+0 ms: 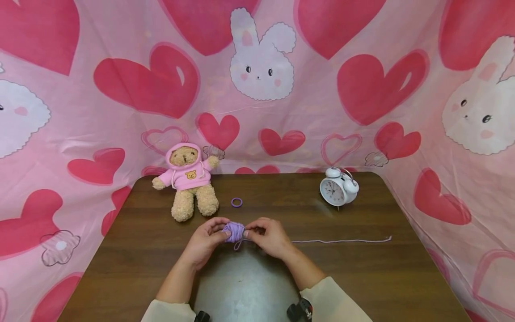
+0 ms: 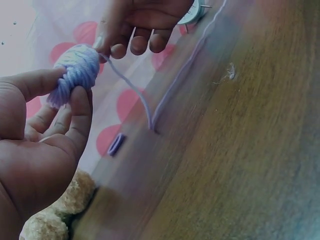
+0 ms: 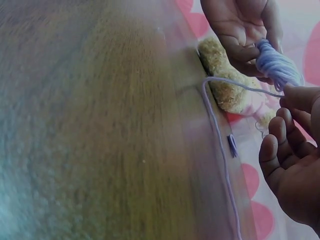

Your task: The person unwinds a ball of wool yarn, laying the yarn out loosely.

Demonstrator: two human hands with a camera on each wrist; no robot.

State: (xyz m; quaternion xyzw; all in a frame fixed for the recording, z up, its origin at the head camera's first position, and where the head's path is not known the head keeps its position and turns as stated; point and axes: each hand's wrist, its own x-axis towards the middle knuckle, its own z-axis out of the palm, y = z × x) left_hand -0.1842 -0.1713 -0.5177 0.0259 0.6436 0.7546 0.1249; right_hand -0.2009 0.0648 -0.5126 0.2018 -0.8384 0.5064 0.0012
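A small bundle of lilac yarn (image 1: 235,232) is wound up between the two hands, over the near middle of the table. My left hand (image 1: 206,239) pinches its left end between thumb and fingers. At the bundle's right end, my right hand (image 1: 270,237) pinches the yarn strand between thumb and forefinger, its other fingers loosely bent in the right wrist view. From there the loose strand (image 2: 145,102) dips to the wood and bends back. In the head view the yarn tail (image 1: 342,241) runs rightward across the table.
On the wooden table (image 1: 362,277), a purple ring (image 1: 237,202) lies beyond the hands. A teddy bear (image 1: 189,179) in a pink hoodie sits at the back left. At the back right stands a white alarm clock (image 1: 339,188). Pink heart-patterned cloth (image 1: 257,120) surrounds the table.
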